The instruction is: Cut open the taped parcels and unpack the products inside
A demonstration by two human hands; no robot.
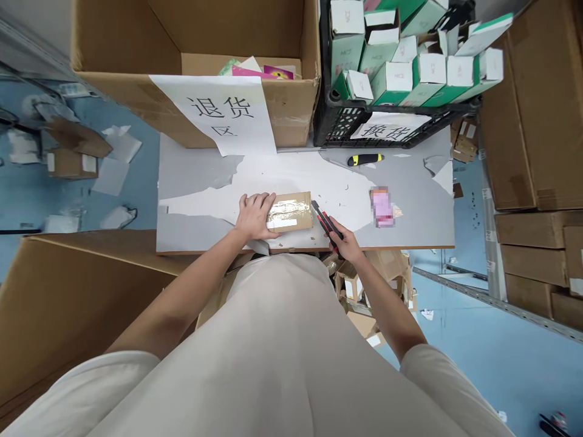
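Observation:
A small brown cardboard box [291,210] with shiny clear tape and a white label lies flat on the table [200,230] in front of me. My left hand [255,215] grips its left end, the thumb along the near edge and the fingers at the far side. Wrapped in my right hand [345,241] is a black and red utility knife [325,220]. Its tip points up and left, close beside the right end of the box. Whether the blade touches the cardboard I cannot tell.
At the back stands a large carton [291,103] with a paper sign [228,115]. Beside it, a black crate [337,121] holds several green-white boxes. A yellow-black cutter [364,159] and a blurred pink item [382,207] lie at right. An open carton [91,303] stands at left.

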